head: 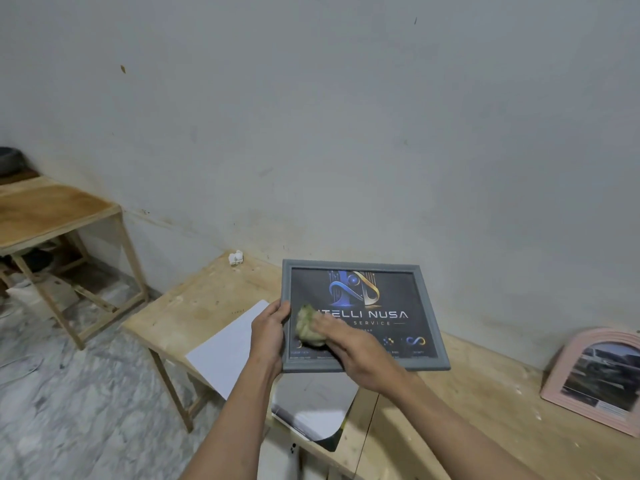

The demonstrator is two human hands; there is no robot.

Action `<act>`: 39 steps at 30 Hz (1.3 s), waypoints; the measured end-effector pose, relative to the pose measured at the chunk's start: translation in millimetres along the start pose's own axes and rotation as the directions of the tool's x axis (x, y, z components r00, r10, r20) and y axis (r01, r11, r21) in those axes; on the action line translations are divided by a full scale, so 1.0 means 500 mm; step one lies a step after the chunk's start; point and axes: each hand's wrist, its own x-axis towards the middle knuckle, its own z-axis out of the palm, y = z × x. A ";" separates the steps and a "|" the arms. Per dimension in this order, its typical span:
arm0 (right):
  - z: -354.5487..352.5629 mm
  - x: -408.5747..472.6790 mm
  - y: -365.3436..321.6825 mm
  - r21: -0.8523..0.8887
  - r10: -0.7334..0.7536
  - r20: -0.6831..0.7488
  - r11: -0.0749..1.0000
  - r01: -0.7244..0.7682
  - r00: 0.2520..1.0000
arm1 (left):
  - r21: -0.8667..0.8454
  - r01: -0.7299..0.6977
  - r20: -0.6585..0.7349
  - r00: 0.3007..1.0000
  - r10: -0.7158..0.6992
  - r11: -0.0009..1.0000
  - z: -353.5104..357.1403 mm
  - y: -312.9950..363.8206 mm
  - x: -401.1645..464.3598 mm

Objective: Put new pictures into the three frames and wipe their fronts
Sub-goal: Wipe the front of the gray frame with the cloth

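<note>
A grey rectangular frame (429,306) with a dark poster in it is held tilted up above the wooden table (194,306). My left hand (268,332) grips its left edge. My right hand (349,344) presses a crumpled greenish cloth (310,327) against the lower left of the glass. A pink arched frame (568,368) with a picture inside leans against the wall at the right. A third frame is not in sight.
A white sheet (228,344) lies on the table left of my hands. A curled print (311,407) lies below the grey frame. A small white object (236,257) sits at the table's back edge. A second wooden table (52,209) stands at the left.
</note>
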 end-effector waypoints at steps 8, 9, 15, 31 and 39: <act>-0.103 0.051 0.083 0.037 0.405 -0.719 0.834 -0.551 0.565 | 0.013 -0.065 0.079 0.995 0.064 0.998 0.013 0.028 -0.011; -0.097 0.062 0.087 -0.007 0.414 -0.708 0.807 -0.591 0.572 | 0.001 -0.065 0.090 0.994 0.065 0.998 0.020 0.030 -0.014; -0.030 0.141 0.032 -0.147 0.179 -0.667 0.920 -0.364 0.724 | -0.022 -0.090 0.159 0.983 0.092 0.996 0.052 0.056 -0.016; 0.023 0.046 -0.024 -0.197 -0.155 0.072 0.966 0.167 0.985 | -0.114 0.003 0.012 1.000 -0.002 0.993 -0.012 0.037 0.026; -0.216 0.063 -0.005 -0.130 -0.020 -0.345 0.991 -0.026 0.938 | -0.017 -0.029 0.035 0.999 0.029 0.999 -0.031 0.034 0.026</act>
